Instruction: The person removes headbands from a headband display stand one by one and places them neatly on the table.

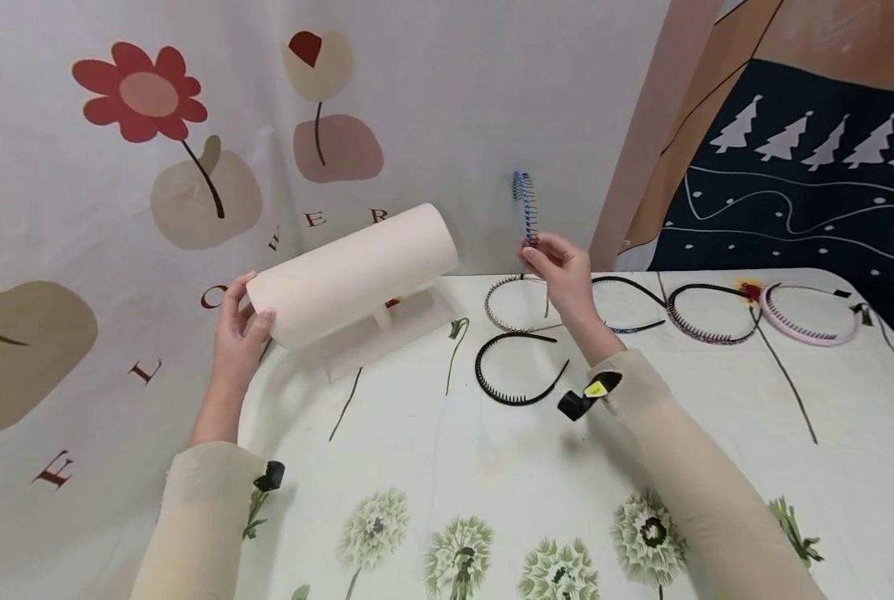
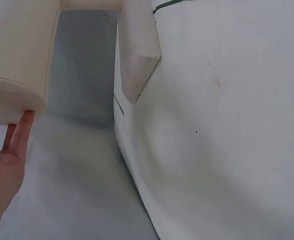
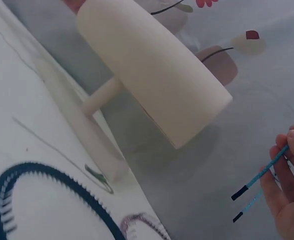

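My left hand (image 1: 240, 329) holds the left end of a pale, padded cylinder on a footed stand (image 1: 357, 271), thumb in front and fingers at the end face. In the left wrist view, its fingers (image 2: 22, 132) touch the cylinder's rim. My right hand (image 1: 562, 267) pinches a blue toothed headband (image 1: 526, 204), raised to the right of the cylinder and apart from it. From the right wrist, two dark-tipped ends of the blue headband (image 3: 267, 170) show beside the fingers. The cylinder itself bears no headband in these views.
A black toothed headband (image 1: 517, 400) lies on the table (image 1: 417, 467) below my right hand. Behind it runs a row of headbands, including a pink one (image 1: 814, 340) and a dark one with a red flower (image 1: 709, 337). A printed curtain (image 1: 447, 100) hangs close behind the table.
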`<state>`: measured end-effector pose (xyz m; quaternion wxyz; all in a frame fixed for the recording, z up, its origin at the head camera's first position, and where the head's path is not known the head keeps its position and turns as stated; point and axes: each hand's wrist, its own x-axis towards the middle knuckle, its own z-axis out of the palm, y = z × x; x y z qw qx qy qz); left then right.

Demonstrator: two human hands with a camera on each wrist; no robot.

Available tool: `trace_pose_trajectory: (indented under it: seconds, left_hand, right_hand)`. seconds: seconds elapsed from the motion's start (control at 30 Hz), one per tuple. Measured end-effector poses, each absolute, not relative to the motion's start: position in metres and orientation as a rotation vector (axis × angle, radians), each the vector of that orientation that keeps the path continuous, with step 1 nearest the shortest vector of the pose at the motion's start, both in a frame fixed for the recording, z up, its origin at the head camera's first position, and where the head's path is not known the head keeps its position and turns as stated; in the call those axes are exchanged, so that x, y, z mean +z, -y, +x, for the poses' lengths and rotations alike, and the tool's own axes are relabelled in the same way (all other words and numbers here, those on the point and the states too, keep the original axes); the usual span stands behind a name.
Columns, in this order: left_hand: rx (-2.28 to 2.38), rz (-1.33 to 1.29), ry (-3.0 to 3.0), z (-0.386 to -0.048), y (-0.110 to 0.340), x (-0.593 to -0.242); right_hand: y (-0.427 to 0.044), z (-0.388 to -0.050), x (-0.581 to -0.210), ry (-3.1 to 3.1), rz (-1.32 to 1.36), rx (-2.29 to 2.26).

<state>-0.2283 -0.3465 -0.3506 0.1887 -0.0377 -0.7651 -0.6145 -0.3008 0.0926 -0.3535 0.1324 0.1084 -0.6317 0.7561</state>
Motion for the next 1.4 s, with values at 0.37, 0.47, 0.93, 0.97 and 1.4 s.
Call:
trace_pose_trajectory:
  seconds: [0.37, 0.47, 0.93, 0.97, 1.4]
  left_hand:
    - [-1.730, -0.115, 2.160, -0.231, 0.344, -0.351]
    - [-1.734, -0.132, 2.152, -0.231, 0.344, -0.350]
    - [-1.738, -0.122, 2.131, -0.230, 0.347, -0.349]
    - [-1.738, -0.123, 2.129, -0.230, 0.347, -0.349]
    - [-1.750, -0.090, 2.165, -0.226, 0.354, -0.351]
  right_hand:
    - [-0.156, -0.263, -0.347, 2.467, 0.457, 1.636]
    - [-0.172, -0.249, -0.345, 2.587, 0.525, 1.467]
    - [-0.237, -0.181, -0.363, 2.726, 0.943, 1.097]
    - [-0.241, -0.179, -0.366, 2.744, 0.950, 1.110]
    - [-0.263, -0.184, -0.400, 2.944, 1.000, 1.047]
